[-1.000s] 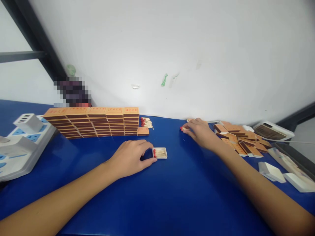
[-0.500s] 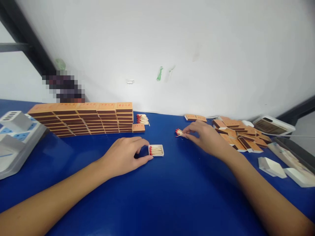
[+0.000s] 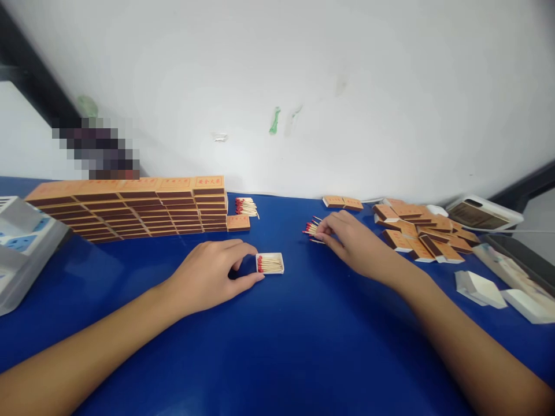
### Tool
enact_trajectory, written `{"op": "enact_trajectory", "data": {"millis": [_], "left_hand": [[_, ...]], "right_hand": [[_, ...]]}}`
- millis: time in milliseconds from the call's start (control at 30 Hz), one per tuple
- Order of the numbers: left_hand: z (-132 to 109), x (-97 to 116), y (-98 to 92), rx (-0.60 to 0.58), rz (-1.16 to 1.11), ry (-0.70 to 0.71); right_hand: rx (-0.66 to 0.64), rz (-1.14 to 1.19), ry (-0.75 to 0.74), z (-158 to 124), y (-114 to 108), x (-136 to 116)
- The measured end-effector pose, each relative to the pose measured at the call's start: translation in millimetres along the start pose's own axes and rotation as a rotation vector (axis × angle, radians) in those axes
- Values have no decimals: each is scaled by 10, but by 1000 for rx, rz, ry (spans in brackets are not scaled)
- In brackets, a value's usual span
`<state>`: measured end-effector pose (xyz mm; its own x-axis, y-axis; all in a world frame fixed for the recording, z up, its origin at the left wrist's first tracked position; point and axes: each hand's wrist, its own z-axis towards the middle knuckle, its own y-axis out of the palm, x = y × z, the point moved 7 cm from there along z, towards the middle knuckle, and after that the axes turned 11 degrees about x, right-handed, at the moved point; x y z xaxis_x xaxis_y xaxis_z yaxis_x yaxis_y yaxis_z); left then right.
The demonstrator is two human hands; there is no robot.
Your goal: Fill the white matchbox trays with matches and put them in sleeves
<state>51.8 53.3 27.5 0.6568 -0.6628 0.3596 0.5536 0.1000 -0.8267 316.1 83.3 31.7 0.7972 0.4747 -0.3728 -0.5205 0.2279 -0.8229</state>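
Observation:
My left hand (image 3: 208, 276) grips the left end of a small white matchbox tray (image 3: 273, 255) between thumb and fingers. Inside the tray lie red-tipped matches (image 3: 270, 265), heads to the left. Further right, my right hand (image 3: 353, 241) pinches a small bunch of matches (image 3: 310, 227) just above or on the blue tabletop; some spread out loosely, and I cannot tell how many are between the fingertips. Behind the tray, a loose pile of matches (image 3: 246, 207) rests beside a single closed matchbox (image 3: 238, 223).
A wall of stacked matchboxes (image 3: 143, 208) stands at the left, near a white-and-blue plastic device (image 3: 26, 254). Two matchboxes (image 3: 342, 203) lie by the back wall. Heaped matchboxes (image 3: 425, 228), white empty trays (image 3: 481, 289) and a phone-like white object (image 3: 483, 214) occupy the right side.
The matches at my right fingertips are more fanned out than before, and that hand has shifted slightly. My left hand keeps hold of the tray. The whole view has turned a little.

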Motion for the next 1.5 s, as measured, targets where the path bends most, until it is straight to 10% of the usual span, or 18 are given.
{"op": "enact_trajectory", "data": {"millis": [333,1067,1500], "left_hand": [[-17,86,8,3,-17,42],[-17,107,-6,3,-20,53],[-5,67,3,-4,-12,29]], "right_hand": [[-97,307,-52,-91,262,-831],[-27,259,-111,-95,267,-888],[-141,-81,171,-2,-130,115]]}}
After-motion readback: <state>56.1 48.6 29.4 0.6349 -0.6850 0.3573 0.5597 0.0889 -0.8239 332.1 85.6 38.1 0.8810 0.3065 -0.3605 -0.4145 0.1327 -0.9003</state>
